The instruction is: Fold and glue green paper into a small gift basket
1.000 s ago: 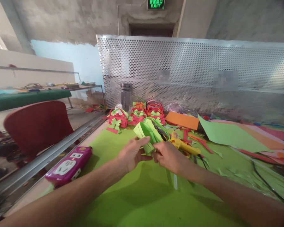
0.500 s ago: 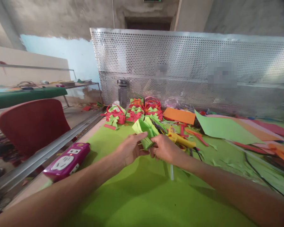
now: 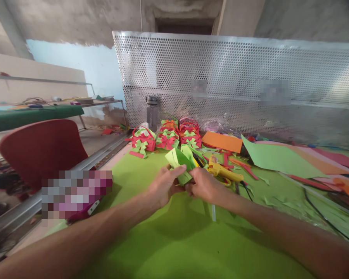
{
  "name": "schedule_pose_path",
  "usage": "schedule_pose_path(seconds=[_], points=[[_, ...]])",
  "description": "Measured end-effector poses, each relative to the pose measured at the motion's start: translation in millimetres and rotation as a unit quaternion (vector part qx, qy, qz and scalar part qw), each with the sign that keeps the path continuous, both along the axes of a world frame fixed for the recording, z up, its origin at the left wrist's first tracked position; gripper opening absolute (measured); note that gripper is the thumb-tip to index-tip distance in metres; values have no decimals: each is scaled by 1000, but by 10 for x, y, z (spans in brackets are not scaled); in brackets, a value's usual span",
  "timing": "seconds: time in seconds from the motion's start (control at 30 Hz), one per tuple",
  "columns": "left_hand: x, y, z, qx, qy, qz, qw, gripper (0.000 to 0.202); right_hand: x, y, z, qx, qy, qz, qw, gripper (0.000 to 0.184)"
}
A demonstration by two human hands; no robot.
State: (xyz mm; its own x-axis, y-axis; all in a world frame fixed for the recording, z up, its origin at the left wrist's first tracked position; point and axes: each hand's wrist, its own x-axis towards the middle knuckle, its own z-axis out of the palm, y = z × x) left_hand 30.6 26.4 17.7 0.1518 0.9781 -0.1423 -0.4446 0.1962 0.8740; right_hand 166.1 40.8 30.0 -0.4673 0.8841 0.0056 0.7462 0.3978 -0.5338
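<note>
Edges: metal rail (image 3: 100,153) runs along the left side of the bench (image 3: 163,244); mesh panel (image 3: 232,85) stands across the far side; purple block (image 3: 83,211), partly blurred out, sits near the left edge, beyond the left forearm.

Room: green surface shows between the forearms and down to the lower frame edge, also between left hand (image 3: 164,186) and purple block; right side tighter, with scraps (image 3: 275,201), black cable (image 3: 322,217) and green sheet (image 3: 282,157) spread there; far side taken up by paper baskets (image 3: 167,141) in rows, bottle (image 3: 152,114) behind them, orange card (image 3: 222,142) to their right.

Folded paper (image 3: 178,164): green, tilted, raised between the two hands, over the middle of the bench; left hand closed on its near left side, thumb over the front, fingers partly hidden; right hand (image 3: 203,186) pinching its lower right corner, fingers curled, tips partly hidden; glue gun (image 3: 225,172) lies just beyond the right wrist; pale stick (image 3: 213,213) just below that wrist.
</note>
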Motion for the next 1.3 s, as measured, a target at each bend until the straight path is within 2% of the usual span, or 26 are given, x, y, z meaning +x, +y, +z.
schedule_pose_path(seconds=[0.33,0.5,0.7,0.83,0.97,1.1,1.3], points=[[15,-11,28,-7,-5,12,1000,10,-41,-73,22,28,-37,0,999,9],[-56,70,33,-21,-7,13,1000,8,-50,-92,109,60,-54,-5,997,21],[-123,135,89,-74,-1,-28,997,8,-43,-66,131,93,-107,-10,990,21],[-129,142,124,-83,-1,-53,995,11,-46,-76,125,103,-117,-7,988,22],[-141,151,124,-74,3,-62,995,15,-26,-90,161,103,-110,2,989,22],[-134,145,104,-65,19,-63,996,10,2,-73,185,82,-94,30,992,17],[-100,117,63,-48,51,-52,996,8,20,-17,116,39,-79,54,995,16]])
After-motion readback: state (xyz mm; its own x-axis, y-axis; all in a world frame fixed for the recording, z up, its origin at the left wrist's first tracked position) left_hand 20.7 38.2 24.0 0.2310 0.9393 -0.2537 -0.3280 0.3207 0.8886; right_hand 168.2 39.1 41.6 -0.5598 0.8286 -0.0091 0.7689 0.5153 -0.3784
